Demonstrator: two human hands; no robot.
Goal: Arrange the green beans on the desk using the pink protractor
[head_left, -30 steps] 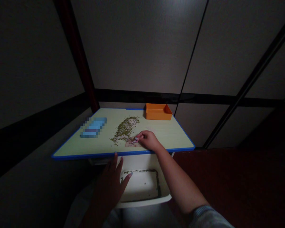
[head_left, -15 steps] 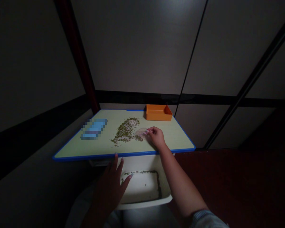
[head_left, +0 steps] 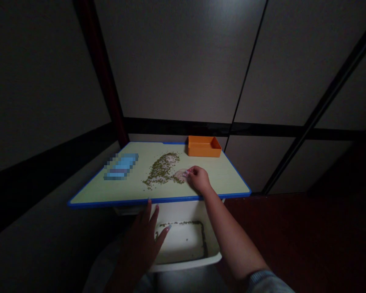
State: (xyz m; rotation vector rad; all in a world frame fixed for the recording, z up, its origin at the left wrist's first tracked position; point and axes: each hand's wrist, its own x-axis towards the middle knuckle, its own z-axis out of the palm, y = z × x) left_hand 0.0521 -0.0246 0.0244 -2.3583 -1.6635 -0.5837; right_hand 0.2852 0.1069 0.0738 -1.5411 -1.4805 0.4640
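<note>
My right hand is closed in a pinch on a thin, clear, round-edged plastic piece. That piece rests low against the tabletop, at the right side of a scattered patch of small green grains that look like beans. My left hand, fingers spread, is at the left side of a white bin below the table's front edge. Its thumb reaches over the bin, and its fingertips are close to the blue edge. Whether they touch it I cannot tell. More grains line the bin's floor edges.
The pale green tabletop has a blue rim. At its back right stands an orange open box. A blurred-out blue object lies on the left. Grey panels rise behind the table, and a dark red floor shows at right.
My right hand and the clear plastic piece have shifted slightly toward me, the piece's angle a little different. My left hand stays spread by the bin. The whole view has tilted slightly.
</note>
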